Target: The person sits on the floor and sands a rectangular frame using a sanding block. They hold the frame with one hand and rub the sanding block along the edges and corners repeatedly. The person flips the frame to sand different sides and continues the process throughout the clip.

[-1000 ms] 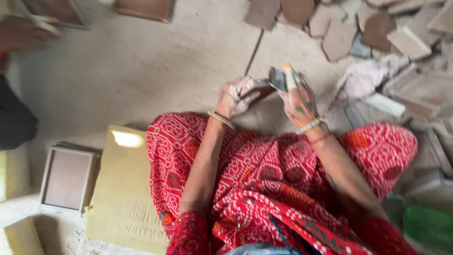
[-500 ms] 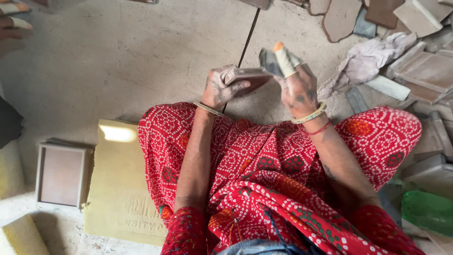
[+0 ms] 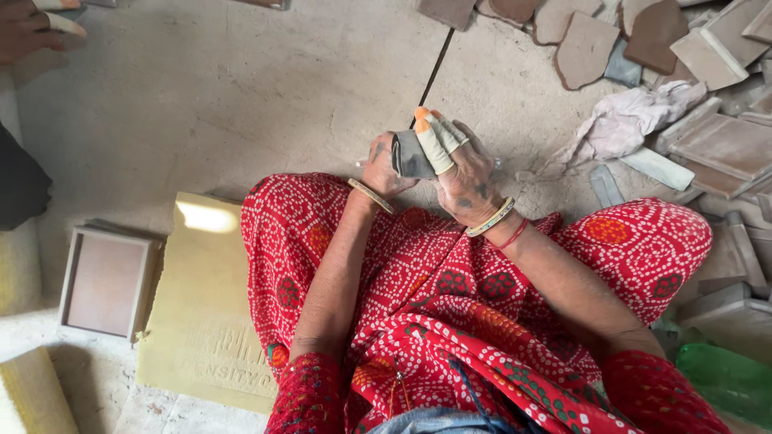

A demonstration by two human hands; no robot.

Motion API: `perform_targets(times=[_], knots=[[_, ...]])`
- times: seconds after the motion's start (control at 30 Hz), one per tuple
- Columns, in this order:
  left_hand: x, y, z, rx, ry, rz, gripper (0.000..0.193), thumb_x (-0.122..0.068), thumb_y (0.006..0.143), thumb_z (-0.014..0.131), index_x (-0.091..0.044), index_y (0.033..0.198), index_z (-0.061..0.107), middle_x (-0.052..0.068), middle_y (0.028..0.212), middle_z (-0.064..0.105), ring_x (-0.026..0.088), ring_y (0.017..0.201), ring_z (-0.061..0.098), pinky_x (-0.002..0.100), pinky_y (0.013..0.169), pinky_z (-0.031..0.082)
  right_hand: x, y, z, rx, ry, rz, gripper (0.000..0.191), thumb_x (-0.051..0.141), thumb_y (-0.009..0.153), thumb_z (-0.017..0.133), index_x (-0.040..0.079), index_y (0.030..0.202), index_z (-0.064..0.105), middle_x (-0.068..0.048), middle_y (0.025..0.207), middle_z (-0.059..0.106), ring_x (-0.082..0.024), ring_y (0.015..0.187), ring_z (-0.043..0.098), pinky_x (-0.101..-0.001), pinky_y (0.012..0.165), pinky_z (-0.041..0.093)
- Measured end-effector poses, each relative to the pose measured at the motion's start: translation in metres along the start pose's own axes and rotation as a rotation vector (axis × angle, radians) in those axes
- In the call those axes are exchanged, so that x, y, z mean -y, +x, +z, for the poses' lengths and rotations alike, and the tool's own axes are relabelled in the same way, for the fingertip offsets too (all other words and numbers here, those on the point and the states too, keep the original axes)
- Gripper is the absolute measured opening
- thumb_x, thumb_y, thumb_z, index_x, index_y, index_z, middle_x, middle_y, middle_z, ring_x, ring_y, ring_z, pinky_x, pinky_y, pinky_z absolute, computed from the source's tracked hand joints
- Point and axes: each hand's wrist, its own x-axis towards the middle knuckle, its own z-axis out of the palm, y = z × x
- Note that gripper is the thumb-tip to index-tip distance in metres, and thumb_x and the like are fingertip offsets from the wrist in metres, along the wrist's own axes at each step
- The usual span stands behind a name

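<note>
We have drawn both hands nearer our knees; left hand (image 3: 379, 167) and right hand (image 3: 460, 173) now grip the grey piece (image 3: 412, 157) together. Fingers are closed around it.

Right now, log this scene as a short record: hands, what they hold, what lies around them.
left hand: grips small flat grey piece
right hand: on the same piece, fingers taped
lap: red dotted cloth
left side: square brown framed tile, yellow foam block
right side: brown tile pieces, white rag
</note>
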Motion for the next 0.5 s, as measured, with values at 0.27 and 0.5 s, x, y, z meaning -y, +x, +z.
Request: perform_targets(times=[0.27, 0.5], knots=[[0.020, 0.007, 0.024, 0.118, -0.086, -0.131, 0.012, -0.012, 0.072, 0.077, -0.012, 0.082, 0.070, 0.000, 0.074, 0.070, 0.016, 0.065, 0.068, 0.031, 0.062, 0.060, -0.006, -0.007, 0.000, 0.011, -0.016, 0.086, 0.068, 0.007, 0.102, 0.061, 0.008, 0.162, 0.029, -0.017, 0.163, 0.040, -0.032, 0.150, 0.044, -0.0559, 0.128, 0.033], [0.024, -0.008, 0.025, -0.080, 0.071, 0.084, 0.042, -0.029, 0.066, 0.092, -0.005, 0.094, 0.071, 0.008, 0.088, 0.071, 0.021, 0.079, 0.066, 0.035, 0.070, 0.057, -0.010, -0.007, 0.016, 0.080, -0.028, 0.005, 0.065, 0.010, 0.105, 0.057, 0.009, 0.163, 0.028, -0.017, 0.165, 0.040, -0.035, 0.153, 0.044, -0.0540, 0.131, 0.030]])
